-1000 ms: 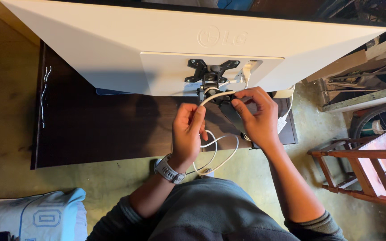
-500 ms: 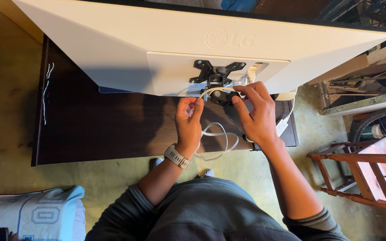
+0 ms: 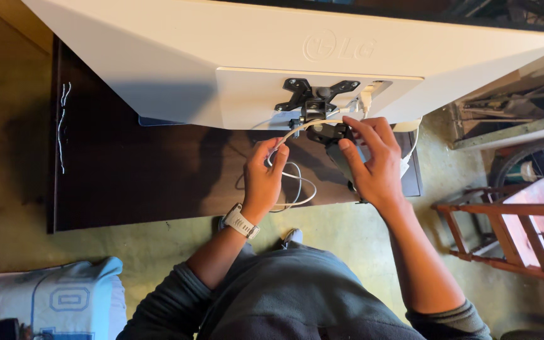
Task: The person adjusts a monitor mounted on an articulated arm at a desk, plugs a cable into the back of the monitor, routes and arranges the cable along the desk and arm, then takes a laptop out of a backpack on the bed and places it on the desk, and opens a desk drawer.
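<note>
partly hidden behind the right hand (image 3: 373, 167), the monitor arm (image 3: 338, 148) blurs.

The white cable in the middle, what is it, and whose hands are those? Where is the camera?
The camera sits on a person's head and looks straight down, so you see their own two arms reaching forward. The big white slab at the top is the back of a monitor, with a black mounting bracket fixed to it. Under it is a dark wooden table.

The left hand, the one with a white wristwatch, pinches the white cable between its fingers. The cable runs up toward the bracket, and more of it lies looped on the table. The right hand grips the dark arm of the stand just below the bracket. A reddish wooden frame stands on the floor to the right.
</note>
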